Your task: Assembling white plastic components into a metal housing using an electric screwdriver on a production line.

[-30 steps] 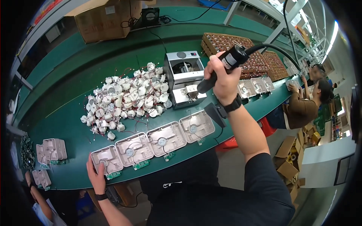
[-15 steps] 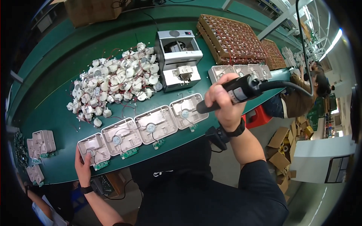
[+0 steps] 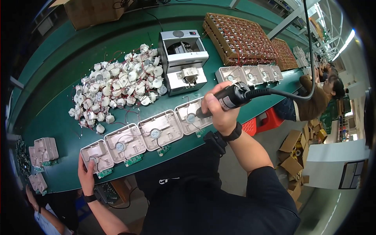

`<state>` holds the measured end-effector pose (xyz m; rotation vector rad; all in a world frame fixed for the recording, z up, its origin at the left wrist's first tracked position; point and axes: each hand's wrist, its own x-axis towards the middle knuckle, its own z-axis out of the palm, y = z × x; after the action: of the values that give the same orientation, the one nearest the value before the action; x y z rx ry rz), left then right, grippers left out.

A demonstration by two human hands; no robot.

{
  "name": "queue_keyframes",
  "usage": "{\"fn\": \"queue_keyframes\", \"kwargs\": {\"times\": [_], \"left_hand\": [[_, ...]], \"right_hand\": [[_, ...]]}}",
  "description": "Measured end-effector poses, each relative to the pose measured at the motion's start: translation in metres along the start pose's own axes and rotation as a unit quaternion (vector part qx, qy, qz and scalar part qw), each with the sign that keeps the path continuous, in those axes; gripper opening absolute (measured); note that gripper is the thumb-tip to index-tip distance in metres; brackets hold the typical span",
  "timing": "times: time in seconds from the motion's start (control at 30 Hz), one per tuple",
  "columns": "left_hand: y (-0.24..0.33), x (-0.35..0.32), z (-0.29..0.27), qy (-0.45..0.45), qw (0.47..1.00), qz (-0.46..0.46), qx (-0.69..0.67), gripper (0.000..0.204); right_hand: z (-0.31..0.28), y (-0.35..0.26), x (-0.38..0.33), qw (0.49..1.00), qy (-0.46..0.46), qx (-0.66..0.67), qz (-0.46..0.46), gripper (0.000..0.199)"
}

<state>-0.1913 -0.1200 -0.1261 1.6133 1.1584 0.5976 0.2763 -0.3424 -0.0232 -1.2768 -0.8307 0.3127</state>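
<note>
Across the bench's front edge runs a row of several light-grey plastic housings [image 3: 161, 129], open side up, each with a round disc part and wires inside. Green circuit boards [image 3: 134, 159] hang from their wires along the near side. My left hand [image 3: 86, 172] grips the leftmost housing [image 3: 102, 150], thumb inside by its disc and fingers along the outer left wall. My right hand [image 3: 223, 113] is wrapped round a black corded electric screwdriver [image 3: 231, 98], held tilted above the rightmost housing [image 3: 184, 111]. Its tip points down-left near that housing's disc; whether it touches cannot be made out.
A heap of white motor-like parts with red wires [image 3: 117, 84] lies behind the row. Beside it stands a grey-black machine [image 3: 184, 58]. Trays of small parts [image 3: 241, 37] and more housings [image 3: 231, 73] are at right. Stacked housings [image 3: 46, 149] sit left. Other people work nearby.
My right hand has moved left and slightly down with the screwdriver, bringing its tip closer to the rightmost housing's disc. My left hand stays on the leftmost housing.
</note>
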Motion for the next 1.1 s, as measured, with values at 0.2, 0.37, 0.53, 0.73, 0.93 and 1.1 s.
{"fn": "queue_keyframes", "kwargs": {"times": [0.2, 0.37, 0.53, 0.73, 0.93, 1.1], "left_hand": [[0.007, -0.003, 0.004, 0.001, 1.000, 0.017, 0.013, 0.065], [0.030, -0.007, 0.036, -0.028, 0.999, -0.013, 0.010, 0.065], [0.040, -0.005, 0.068, -0.044, 0.999, -0.001, 0.003, 0.065], [0.042, -0.003, 0.068, -0.031, 1.000, -0.001, -0.002, 0.066], [0.037, 0.001, 0.066, -0.043, 0.999, 0.005, -0.002, 0.065], [0.034, 0.002, 0.066, -0.040, 0.999, -0.004, -0.005, 0.065]], "right_hand": [[-0.001, -0.003, 0.000, 1.000, 0.003, -0.015, 0.004, 0.019], [-0.021, -0.006, 0.007, 0.999, 0.019, -0.026, -0.010, 0.019], [-0.046, -0.007, 0.017, 0.998, 0.055, -0.021, -0.015, 0.019], [-0.046, -0.010, 0.026, 0.999, 0.044, -0.016, -0.015, 0.018], [-0.020, -0.046, 0.061, 0.993, 0.019, 0.095, -0.074, 0.017], [0.010, -0.040, 0.098, 0.991, 0.001, 0.101, -0.090, 0.014]]}}
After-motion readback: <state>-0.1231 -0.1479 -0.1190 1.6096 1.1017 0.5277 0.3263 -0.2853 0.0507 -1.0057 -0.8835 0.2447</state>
